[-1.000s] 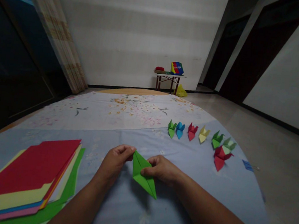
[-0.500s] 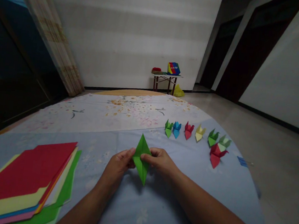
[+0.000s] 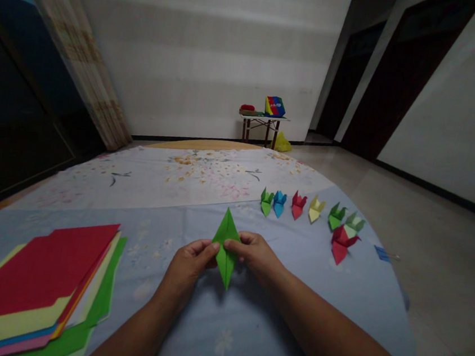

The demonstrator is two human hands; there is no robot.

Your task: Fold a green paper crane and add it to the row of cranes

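Observation:
A green sheet folded into a long diamond, an origami piece (image 3: 224,267), is held just above the blue cloth with its points up and down. My left hand (image 3: 192,261) pinches its left corner, thumb on the front face. On the other side my right hand (image 3: 255,253) grips the right corner, its thumb pressed near the middle crease. The fingers behind the paper are partly hidden. Beyond my right hand stands a row of folded paper cranes, among them a blue one (image 3: 279,204), a yellow one (image 3: 315,210) and a larger red one (image 3: 342,244).
A stack of coloured paper (image 3: 36,270) lies at the left on the round table with its blue tablecloth (image 3: 142,315). A blue clip-like item (image 3: 382,254) sits at the right edge. Against the far wall is a small table (image 3: 264,118).
My left thumb has shifted right, further onto the front of the green paper. The folded diamond stays in both hands. The whole view has moved slightly.

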